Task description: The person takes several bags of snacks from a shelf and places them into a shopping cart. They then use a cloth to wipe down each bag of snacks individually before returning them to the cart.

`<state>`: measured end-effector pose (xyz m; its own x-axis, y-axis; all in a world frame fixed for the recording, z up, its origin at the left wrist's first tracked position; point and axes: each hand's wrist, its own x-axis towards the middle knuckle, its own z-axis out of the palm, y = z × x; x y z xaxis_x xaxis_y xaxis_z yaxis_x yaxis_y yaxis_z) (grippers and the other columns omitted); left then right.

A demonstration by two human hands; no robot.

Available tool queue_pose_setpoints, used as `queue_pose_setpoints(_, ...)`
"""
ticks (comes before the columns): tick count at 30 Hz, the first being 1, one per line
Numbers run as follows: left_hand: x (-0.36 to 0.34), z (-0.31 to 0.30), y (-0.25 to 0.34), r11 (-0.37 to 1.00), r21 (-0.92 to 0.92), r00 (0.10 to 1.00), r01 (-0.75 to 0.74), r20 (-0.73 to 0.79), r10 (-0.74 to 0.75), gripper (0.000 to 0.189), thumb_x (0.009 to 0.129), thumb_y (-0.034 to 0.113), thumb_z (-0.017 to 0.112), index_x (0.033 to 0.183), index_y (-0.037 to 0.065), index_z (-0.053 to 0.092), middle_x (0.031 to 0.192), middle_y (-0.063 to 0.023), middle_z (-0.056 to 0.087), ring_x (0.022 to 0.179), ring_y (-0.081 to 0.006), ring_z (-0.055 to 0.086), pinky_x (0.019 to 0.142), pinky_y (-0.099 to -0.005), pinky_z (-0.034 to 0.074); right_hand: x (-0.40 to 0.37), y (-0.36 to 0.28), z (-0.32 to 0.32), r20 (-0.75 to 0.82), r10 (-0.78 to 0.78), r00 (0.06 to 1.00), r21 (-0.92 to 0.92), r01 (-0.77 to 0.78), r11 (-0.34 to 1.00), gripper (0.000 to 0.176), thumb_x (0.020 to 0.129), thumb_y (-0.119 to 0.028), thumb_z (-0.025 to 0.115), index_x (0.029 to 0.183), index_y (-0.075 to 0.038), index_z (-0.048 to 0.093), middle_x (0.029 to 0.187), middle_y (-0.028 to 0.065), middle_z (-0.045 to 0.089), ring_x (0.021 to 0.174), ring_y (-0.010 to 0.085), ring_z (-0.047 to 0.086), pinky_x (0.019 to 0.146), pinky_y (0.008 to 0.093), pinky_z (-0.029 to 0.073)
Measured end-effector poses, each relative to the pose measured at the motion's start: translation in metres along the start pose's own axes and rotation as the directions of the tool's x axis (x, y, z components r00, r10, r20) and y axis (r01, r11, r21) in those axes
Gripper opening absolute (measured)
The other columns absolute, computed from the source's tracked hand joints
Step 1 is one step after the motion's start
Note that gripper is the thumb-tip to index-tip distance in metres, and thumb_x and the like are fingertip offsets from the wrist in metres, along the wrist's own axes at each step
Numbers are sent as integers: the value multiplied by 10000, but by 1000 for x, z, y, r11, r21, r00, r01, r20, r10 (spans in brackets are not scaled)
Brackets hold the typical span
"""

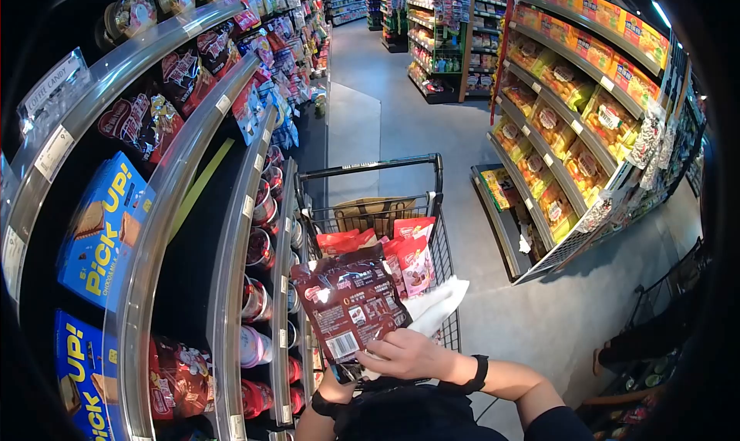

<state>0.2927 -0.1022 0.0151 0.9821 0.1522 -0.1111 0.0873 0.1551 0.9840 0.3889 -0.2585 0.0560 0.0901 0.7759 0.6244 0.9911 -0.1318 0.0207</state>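
Observation:
A dark brown snack bag (pixel 351 302), its barcode side facing up, is over the near end of a shopping cart (pixel 443 244). My right hand (pixel 408 354) has its fingers curled on the bag's lower right edge. Most of my left hand (pixel 337 385) is hidden beneath the bag's lower left part, so its fingers do not show. A white, soft-looking item (pixel 441 302) sticks out to the right of the bag. Red and pink bags (pixel 412 260) lie in the cart beyond it, in front of a brown folded item (pixel 375 212).
On the left, shelves (pixel 185 132) hold blue boxes (pixel 106 229), dark snack bags (pixel 139 125) and lidded cups (pixel 258 301). A slanted rack (pixel 570 113) with yellow packs stands at the right. The aisle floor (pixel 401 125) runs ahead between them. Part of another person (pixel 636 348) shows at lower right.

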Motion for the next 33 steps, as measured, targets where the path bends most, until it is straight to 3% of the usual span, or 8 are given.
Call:
queue_pose_setpoints(3, 0, -8, -9, 999, -22, 992, -47, 118, 50, 371, 866, 29, 516, 1230, 25, 444, 1189, -78, 517, 1070, -172, 497, 906, -308, 416, -2, -6, -5, 58, 71, 996, 181, -80, 980, 349, 696, -271, 651, 1006, -119, 599, 862, 6, 541, 688, 128, 523, 552, 240, 425)
queue_pose_setpoints(7, 5, -7, -13, 884, -427, 982, 188, 65, -177, 464, 820, 103, 598, 1243, 31, 422, 1202, -103, 513, 1070, -204, 493, 933, -339, 410, 8, -23, -42, 33, 151, 988, 472, -149, 869, 515, 722, -394, 656, 1119, -77, 573, 863, 41, 547, 704, 193, 532, 593, 268, 450)
queue_pose_setpoints(8, 5, -11, -10, 998, -51, 989, 23, 148, -15, 475, 864, 152, 546, 1292, 37, 374, 1279, -116, 456, 1152, -219, 446, 980, -362, 372, 18, -23, -54, 68, 252, 965, 482, -252, 839, 553, 734, -387, 651, 1166, -62, 536, 873, 62, 545, 743, 221, 529, 626, 294, 452)
queue_pose_setpoints(9, 4, -12, -14, 998, 44, 983, -36, 182, 27, 476, 865, 155, 544, 1294, 38, 372, 1283, -117, 452, 1156, -220, 443, 982, -363, 369, 29, -20, -63, 103, 349, 932, 489, -353, 798, 593, 746, -381, 646, 1214, -46, 499, 883, 84, 543, 782, 250, 526, 659, 320, 455)
queue_pose_setpoints(16, -5, -14, -55, 996, -34, 979, 76, 194, -68, 481, 875, 170, 528, 1307, 45, 358, 1307, -120, 425, 1183, -224, 418, 1000, -369, 348, 65, 41, 12, 66, 552, 831, 31, -554, 832, 727, 807, -413, 585, 1355, -28, 303, 1396, 253, 210, 1282, 427, 226, 1041, 502, 208)
queue_pose_setpoints(23, -7, -23, -57, 992, -79, 979, 96, 187, -80, 487, 884, 186, 512, 1321, 52, 344, 1331, -123, 399, 1211, -228, 393, 1017, -375, 326, 20, -6, 25, 386, 316, 867, 127, -389, 912, 672, 855, -496, 482, 1373, -100, 319, 1439, 203, 202, 1326, 406, 178, 1064, 505, 171)
queue_pose_setpoints(29, -11, -24, -65, 998, -19, 988, 65, 144, -61, 492, 892, 199, 498, 1333, 58, 332, 1352, -126, 376, 1234, -231, 371, 1031, -380, 308, 25, 17, 54, 266, 444, 855, 74, -477, 876, 547, 891, -399, 451, 1344, -104, 363, 1395, 151, 324, 1302, 367, 258, 1057, 491, 202)
queue_pose_setpoints(33, -19, -35, -85, 984, 177, 989, -34, 145, 8, 495, 898, 208, 488, 1341, 62, 324, 1365, -128, 361, 1250, -234, 357, 1041, -384, 296, 12, 0, 58, 321, 234, 918, 160, -297, 941, 509, 878, -280, 462, 1338, -85, 364, 1395, 129, 333, 1308, 317, 276, 1059, 469, 220)
